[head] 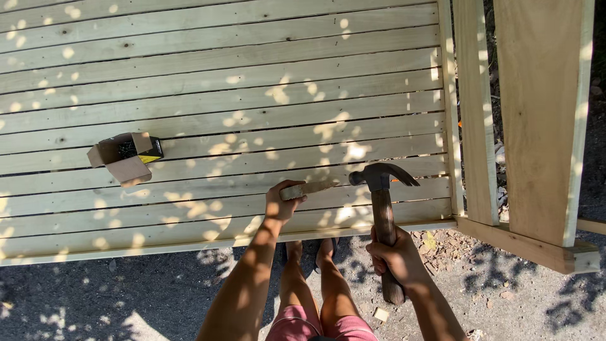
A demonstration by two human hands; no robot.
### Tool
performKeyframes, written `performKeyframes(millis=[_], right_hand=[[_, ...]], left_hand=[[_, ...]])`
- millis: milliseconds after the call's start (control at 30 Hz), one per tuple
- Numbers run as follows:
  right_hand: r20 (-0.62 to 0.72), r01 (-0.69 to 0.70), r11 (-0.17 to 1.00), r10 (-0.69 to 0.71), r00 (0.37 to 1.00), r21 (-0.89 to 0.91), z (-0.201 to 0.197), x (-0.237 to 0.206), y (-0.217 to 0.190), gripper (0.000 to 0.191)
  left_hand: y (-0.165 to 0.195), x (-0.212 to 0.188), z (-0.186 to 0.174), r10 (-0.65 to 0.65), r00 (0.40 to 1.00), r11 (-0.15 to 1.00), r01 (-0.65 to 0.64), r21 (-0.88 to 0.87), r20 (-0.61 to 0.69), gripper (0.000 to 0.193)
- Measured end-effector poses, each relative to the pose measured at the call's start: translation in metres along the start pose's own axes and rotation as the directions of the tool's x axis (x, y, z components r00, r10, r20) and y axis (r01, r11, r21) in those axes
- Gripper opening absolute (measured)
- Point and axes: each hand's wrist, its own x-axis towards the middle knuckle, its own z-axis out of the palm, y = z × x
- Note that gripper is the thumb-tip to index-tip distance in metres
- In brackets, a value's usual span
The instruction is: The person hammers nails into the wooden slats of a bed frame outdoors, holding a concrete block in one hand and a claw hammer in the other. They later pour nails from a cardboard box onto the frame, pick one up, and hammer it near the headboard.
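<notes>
Down over the edge of a slatted wood deck (pixel 221 95), that's where the head cam is looking, with pale boards running left to right and dappled sun spots all over them.

Left hand (pixel 282 202) is pinched shut on a small flat piece of wood (pixel 312 187), kind of a thin shim or offcut, holding it down flat on one of the front boards near the deck's edge. The piece sticks out to the right of the fingers, pointing toward the hammer.

Right hand (pixel 394 256) is wrapped tight around the dark wooden handle of a claw hammer (pixel 382 196), gripping low on the handle. The metal head sits up over the boards just right of the wood piece, close to it; can't tell if it's touching the deck or hovering just above it.

Further left on the deck, well apart from both hands, there's a small open cardboard box (pixel 126 158) with its flaps spread, and dark stuff inside that's too small to make out.

Off to the right, upright wooden rails (pixel 543 120) stand beside the deck on a lower beam. Below the deck edge it's dirt ground (pixel 126 297) with bits of wood chips, plus the person's bare legs (pixel 315 284) and pink shorts at the bottom of the view.
</notes>
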Motion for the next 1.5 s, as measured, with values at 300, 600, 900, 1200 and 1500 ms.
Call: performKeyframes(millis=[300, 600, 900, 1200, 1500], right_hand=[[-0.06, 0.024, 0.999, -0.022, 0.998, 0.028, 0.016, -0.004, -0.004, 0.013], [0.006, 0.508, 0.826, -0.523, 0.852, -0.244, 0.067, -0.035, 0.026, 0.006], [-0.032, 0.347, 0.843, -0.393, 0.919, -0.411, 0.103, -0.038, 0.049, 0.024], [-0.169, 0.277, 0.856, -0.38, 0.909, -0.436, 0.097, -0.021, 0.084, 0.021], [-0.34, 0.264, 0.842, -0.448, 0.827, -0.47, 0.059, -0.01, 0.098, 0.017]], left_hand=[[-0.005, -0.002, -0.02, 0.059, 0.994, 0.998, -0.058, -0.01, 0.094, 0.039], [-0.008, -0.007, 0.031, 0.265, 0.962, 0.899, -0.272, 0.344, 0.069, 0.036], [-0.058, -0.006, 0.031, -0.04, 0.991, 0.914, 0.087, -0.396, 0.125, 0.035], [-0.059, 0.003, 0.032, 0.263, 0.955, 0.914, -0.292, 0.283, 0.136, 0.039], [-0.049, 0.003, 0.033, 0.189, 0.96, 0.931, -0.242, 0.272, 0.207, 0.041]])
